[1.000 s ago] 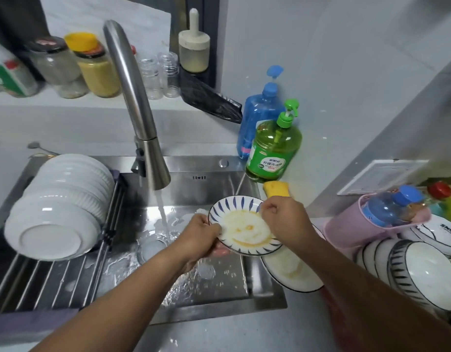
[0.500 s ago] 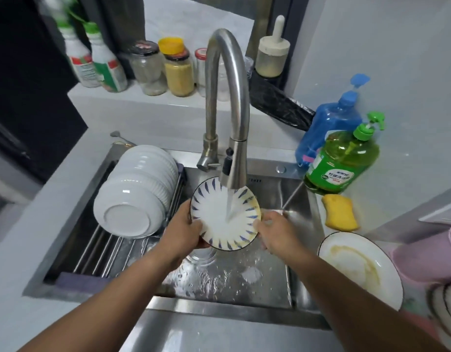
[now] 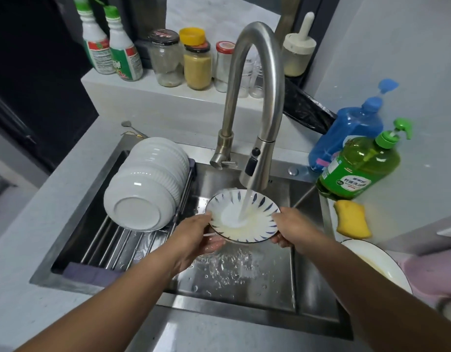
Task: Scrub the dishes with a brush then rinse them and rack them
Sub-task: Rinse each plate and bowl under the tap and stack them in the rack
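Blue-striped plate (image 3: 242, 215) now sits under the faucet (image 3: 257, 171) stream over the sink (image 3: 244, 288), having been carried in from the counter side. Left hand (image 3: 194, 237) and right hand (image 3: 293, 228) grip opposite rims. Yellow residue gone; rinsing underway, racking pending.

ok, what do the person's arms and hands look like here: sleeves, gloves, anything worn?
Both forearms are bare as far as the frame shows, no sleeves in view. The left hand and right hand wear no gloves. No watch, bracelet or ring is visible. Both hands are wet from the tap.
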